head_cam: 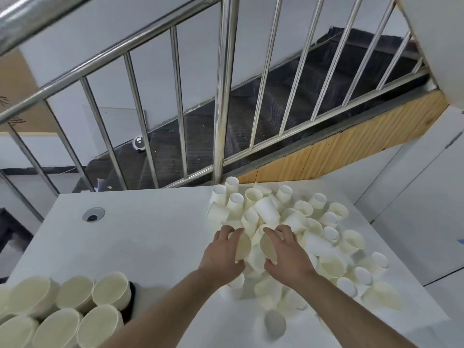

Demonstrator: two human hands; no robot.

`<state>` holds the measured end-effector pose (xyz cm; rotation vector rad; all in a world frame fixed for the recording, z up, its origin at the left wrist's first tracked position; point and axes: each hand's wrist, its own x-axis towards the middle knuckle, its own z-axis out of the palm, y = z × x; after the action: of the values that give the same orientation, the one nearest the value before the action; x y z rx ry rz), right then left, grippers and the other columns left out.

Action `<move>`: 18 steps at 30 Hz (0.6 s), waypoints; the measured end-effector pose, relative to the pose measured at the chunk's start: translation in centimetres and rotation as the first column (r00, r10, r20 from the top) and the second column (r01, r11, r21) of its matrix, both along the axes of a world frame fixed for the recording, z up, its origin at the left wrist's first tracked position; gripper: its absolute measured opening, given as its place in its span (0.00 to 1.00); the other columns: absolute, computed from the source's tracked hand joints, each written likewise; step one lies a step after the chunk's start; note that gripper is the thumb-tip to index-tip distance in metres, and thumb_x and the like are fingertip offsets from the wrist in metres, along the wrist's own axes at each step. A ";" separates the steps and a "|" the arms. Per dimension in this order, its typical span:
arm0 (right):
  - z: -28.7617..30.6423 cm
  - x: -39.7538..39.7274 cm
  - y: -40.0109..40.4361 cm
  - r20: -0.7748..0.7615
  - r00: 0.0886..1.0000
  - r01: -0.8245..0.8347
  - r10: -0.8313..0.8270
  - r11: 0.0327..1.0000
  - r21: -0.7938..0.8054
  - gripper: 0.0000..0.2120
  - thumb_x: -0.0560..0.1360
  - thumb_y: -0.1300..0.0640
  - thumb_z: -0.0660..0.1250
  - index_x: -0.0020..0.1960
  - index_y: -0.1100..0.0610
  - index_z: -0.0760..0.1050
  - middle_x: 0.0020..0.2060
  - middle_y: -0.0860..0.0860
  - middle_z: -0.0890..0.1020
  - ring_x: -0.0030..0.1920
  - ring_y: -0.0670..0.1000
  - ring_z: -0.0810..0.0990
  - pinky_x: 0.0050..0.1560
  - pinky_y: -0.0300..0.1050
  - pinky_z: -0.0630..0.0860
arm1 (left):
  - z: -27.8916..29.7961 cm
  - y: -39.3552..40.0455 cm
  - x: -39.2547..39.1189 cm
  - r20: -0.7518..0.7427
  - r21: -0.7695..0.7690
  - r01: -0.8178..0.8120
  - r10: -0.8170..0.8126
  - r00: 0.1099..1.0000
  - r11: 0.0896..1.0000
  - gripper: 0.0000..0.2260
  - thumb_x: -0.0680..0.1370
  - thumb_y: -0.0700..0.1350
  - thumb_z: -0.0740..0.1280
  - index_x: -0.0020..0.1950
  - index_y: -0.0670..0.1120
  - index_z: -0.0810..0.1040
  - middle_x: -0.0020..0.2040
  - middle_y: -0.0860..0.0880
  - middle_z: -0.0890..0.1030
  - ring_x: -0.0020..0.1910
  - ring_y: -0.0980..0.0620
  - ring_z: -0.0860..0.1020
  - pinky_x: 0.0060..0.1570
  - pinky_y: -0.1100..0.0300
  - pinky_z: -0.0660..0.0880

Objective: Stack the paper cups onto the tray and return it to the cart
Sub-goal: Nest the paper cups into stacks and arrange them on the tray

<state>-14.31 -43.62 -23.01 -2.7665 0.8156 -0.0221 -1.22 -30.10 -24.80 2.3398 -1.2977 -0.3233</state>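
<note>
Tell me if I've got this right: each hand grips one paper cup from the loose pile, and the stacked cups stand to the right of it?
Not quite. The stacked cups stand left of the loose pile, the head view shows. The left hand and right hand do each grip a cup.

I stand at a white table (pixel 140 237) with a round cable grommet (pixel 93 214) at ten o'clock. Past it, at twelve, a steel railing (pixel 221 96) slants up beside a dark staircase (pixel 251 121) edged with a wooden panel (pixel 351 144). White walls (pixel 414 177) close in at three o'clock.
</note>
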 end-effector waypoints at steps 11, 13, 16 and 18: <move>-0.3 -2.5 8.6 0.083 0.988 -0.138 0.133 0.989 0.060 0.36 0.72 0.51 0.66 0.76 0.47 0.55 0.69 0.48 0.56 0.71 0.50 0.61 0.55 0.40 0.76 | 0.6 10.0 -6.1 0.003 -0.067 -0.120 0.120 0.993 0.990 0.32 0.72 0.48 0.65 0.75 0.51 0.59 0.67 0.52 0.62 0.66 0.51 0.65 0.55 0.60 0.73; -0.2 -2.3 10.1 0.092 0.983 -0.167 0.161 0.984 0.058 0.36 0.72 0.51 0.66 0.76 0.47 0.55 0.68 0.48 0.56 0.70 0.50 0.61 0.55 0.40 0.76 | 0.7 11.8 -6.3 0.004 -0.081 -0.146 0.147 0.989 0.986 0.32 0.71 0.48 0.65 0.75 0.52 0.59 0.66 0.52 0.63 0.65 0.51 0.65 0.56 0.59 0.73; 0.2 -1.9 12.6 0.090 0.976 -0.202 0.197 0.978 0.047 0.36 0.72 0.51 0.66 0.76 0.47 0.54 0.69 0.48 0.56 0.70 0.49 0.61 0.52 0.38 0.74 | 1.1 14.6 -6.2 0.017 -0.082 -0.185 0.187 0.982 0.979 0.32 0.73 0.48 0.65 0.75 0.52 0.59 0.68 0.52 0.62 0.66 0.51 0.65 0.58 0.63 0.69; 0.5 -1.4 14.5 0.095 0.971 -0.222 0.218 0.974 0.041 0.36 0.72 0.52 0.66 0.76 0.46 0.54 0.69 0.48 0.56 0.70 0.49 0.61 0.52 0.38 0.74 | 1.5 16.6 -5.9 0.015 -0.093 -0.210 0.212 0.977 0.973 0.31 0.73 0.48 0.65 0.75 0.52 0.58 0.68 0.53 0.62 0.66 0.52 0.64 0.56 0.66 0.67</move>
<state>-15.71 -29.15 -22.47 -2.7674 0.4766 -0.0817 -7.16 -13.51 -23.32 2.3836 -1.0386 -0.1640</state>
